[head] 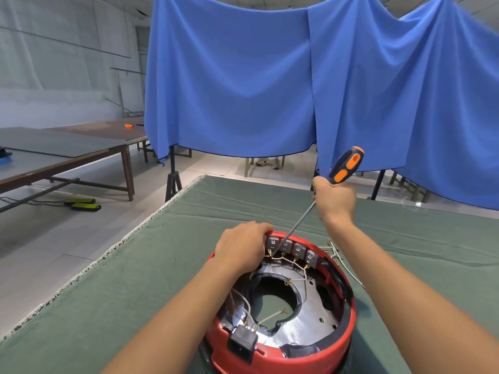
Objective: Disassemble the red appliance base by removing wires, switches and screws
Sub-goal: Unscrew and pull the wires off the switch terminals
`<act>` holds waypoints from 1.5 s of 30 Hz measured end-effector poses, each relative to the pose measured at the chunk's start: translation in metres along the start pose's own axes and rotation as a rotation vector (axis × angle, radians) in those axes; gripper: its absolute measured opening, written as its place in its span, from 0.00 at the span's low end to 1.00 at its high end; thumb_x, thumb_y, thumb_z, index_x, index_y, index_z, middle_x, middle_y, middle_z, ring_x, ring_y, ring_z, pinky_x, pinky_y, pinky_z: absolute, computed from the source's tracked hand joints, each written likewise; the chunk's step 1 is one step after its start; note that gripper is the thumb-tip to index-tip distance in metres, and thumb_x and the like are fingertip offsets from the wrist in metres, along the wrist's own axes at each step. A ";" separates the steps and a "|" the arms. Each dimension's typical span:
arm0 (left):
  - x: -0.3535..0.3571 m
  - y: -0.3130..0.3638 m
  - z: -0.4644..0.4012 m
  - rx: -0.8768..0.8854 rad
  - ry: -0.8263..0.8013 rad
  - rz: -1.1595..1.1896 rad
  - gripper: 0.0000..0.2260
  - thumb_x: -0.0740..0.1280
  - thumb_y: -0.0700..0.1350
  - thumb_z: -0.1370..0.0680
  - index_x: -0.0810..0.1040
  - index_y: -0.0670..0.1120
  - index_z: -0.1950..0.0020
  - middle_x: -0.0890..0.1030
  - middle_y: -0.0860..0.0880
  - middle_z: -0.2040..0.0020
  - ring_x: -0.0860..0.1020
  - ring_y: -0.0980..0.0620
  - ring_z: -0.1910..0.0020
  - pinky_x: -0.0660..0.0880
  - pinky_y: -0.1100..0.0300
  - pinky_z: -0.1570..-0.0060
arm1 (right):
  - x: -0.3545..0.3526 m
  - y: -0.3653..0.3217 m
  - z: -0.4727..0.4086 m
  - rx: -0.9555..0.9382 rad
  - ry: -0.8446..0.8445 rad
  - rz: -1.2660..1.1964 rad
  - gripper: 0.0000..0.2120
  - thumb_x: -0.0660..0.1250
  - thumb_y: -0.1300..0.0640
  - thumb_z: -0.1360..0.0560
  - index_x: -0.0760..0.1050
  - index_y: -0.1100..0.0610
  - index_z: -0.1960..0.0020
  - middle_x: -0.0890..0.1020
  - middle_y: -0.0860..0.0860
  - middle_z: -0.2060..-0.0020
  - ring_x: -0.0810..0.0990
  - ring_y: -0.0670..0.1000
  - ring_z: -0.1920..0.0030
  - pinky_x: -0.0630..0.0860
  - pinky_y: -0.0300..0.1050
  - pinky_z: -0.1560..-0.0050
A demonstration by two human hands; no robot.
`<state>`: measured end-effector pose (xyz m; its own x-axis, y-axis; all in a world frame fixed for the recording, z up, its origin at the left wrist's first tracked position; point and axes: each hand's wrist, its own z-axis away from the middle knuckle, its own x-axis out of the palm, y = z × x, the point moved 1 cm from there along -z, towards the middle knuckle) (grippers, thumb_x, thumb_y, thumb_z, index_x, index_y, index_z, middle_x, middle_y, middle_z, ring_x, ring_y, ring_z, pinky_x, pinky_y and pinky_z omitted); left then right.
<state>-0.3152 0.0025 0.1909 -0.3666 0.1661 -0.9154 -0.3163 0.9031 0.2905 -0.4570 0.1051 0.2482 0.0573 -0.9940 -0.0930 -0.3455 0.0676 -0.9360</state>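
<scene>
Our right hand (334,199) is wrapped tight around the black-and-orange screwdriver (345,166) handle, the slim steel shaft slanting down and toward us to the leftmost of four grey switches (293,248) — just beside our left hand (243,248), whose fingers curl over the rim there. Below both grips sits the glossy red appliance base (310,354) on green cloth (108,292), thin white wires (294,265) strung between brass terminals.

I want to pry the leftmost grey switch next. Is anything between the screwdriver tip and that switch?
Nothing visible blocks it. The screwdriver, gripped by the right hand, already has its tip at the lower edge of the leftmost switch. The left hand grips the red base rim just left of it.
</scene>
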 end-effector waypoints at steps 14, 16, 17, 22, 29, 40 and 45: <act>0.000 0.000 0.002 -0.019 -0.013 0.046 0.15 0.57 0.43 0.22 0.69 0.53 0.36 0.76 0.50 0.40 0.73 0.47 0.41 0.69 0.51 0.47 | -0.055 -0.013 0.044 -0.164 0.126 -0.272 0.10 0.63 0.58 0.37 0.67 0.53 0.76 0.68 0.45 0.81 0.65 0.50 0.77 0.62 0.41 0.73; -0.002 0.001 0.004 0.001 0.055 0.116 0.15 0.58 0.40 0.24 0.69 0.51 0.39 0.74 0.50 0.42 0.72 0.48 0.41 0.70 0.52 0.50 | -0.059 -0.003 0.054 -0.157 0.158 -0.362 0.08 0.63 0.60 0.37 0.66 0.57 0.73 0.67 0.44 0.82 0.64 0.47 0.80 0.61 0.37 0.77; -0.003 0.002 0.005 0.018 0.104 0.155 0.14 0.59 0.38 0.26 0.71 0.51 0.43 0.74 0.51 0.45 0.71 0.49 0.43 0.69 0.54 0.53 | -0.062 0.001 0.057 -0.152 0.174 -0.410 0.09 0.63 0.61 0.36 0.66 0.57 0.73 0.67 0.44 0.82 0.63 0.46 0.81 0.60 0.35 0.79; -0.006 0.004 0.006 0.125 0.132 0.106 0.14 0.62 0.35 0.27 0.82 0.53 0.58 0.74 0.55 0.49 0.70 0.54 0.47 0.64 0.61 0.57 | -0.069 0.017 0.067 -0.124 0.237 -0.535 0.09 0.62 0.62 0.36 0.67 0.57 0.74 0.68 0.45 0.82 0.63 0.45 0.84 0.59 0.33 0.81; -0.002 0.007 0.008 0.212 0.102 -0.059 0.11 0.64 0.40 0.25 0.83 0.53 0.51 0.71 0.53 0.43 0.67 0.52 0.43 0.63 0.62 0.53 | -0.074 0.021 0.063 -0.129 0.235 -0.507 0.08 0.62 0.62 0.36 0.66 0.60 0.72 0.67 0.44 0.82 0.63 0.46 0.82 0.59 0.33 0.81; 0.005 0.013 0.011 0.180 0.025 -0.127 0.09 0.63 0.47 0.25 0.81 0.52 0.49 0.69 0.51 0.37 0.65 0.50 0.38 0.62 0.56 0.43 | -0.082 0.016 0.068 -0.231 0.209 -0.484 0.11 0.62 0.65 0.34 0.66 0.59 0.73 0.66 0.44 0.81 0.63 0.46 0.81 0.60 0.35 0.80; 0.006 0.018 0.013 0.138 0.015 -0.178 0.10 0.60 0.48 0.23 0.79 0.50 0.47 0.69 0.49 0.38 0.65 0.48 0.40 0.63 0.54 0.43 | -0.078 0.013 0.072 -0.281 0.183 -0.462 0.11 0.62 0.64 0.34 0.67 0.56 0.74 0.67 0.44 0.81 0.64 0.46 0.80 0.62 0.36 0.80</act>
<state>-0.3112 0.0250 0.1870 -0.3288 -0.0059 -0.9444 -0.2553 0.9633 0.0828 -0.3990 0.1902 0.2187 0.1076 -0.9153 0.3882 -0.5605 -0.3783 -0.7367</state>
